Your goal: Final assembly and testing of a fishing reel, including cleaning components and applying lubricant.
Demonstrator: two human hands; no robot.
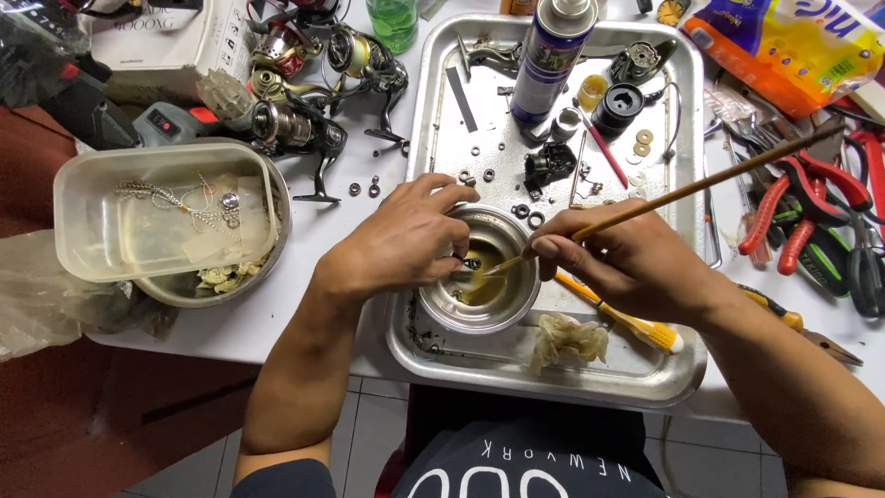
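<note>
Metal tray (687,369) holds steel bowl (516,309); left hand (401,244) pinches small part (468,265) over it; right hand (627,263) grips brush (701,184).

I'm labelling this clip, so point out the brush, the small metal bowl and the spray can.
brush (701,184), head view, middle of its wooden handle
small metal bowl (516,309), head view, right rim
spray can (544,65), head view, middle of its body

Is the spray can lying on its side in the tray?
No, the spray can stands upright at the far end of the metal tray.
</note>
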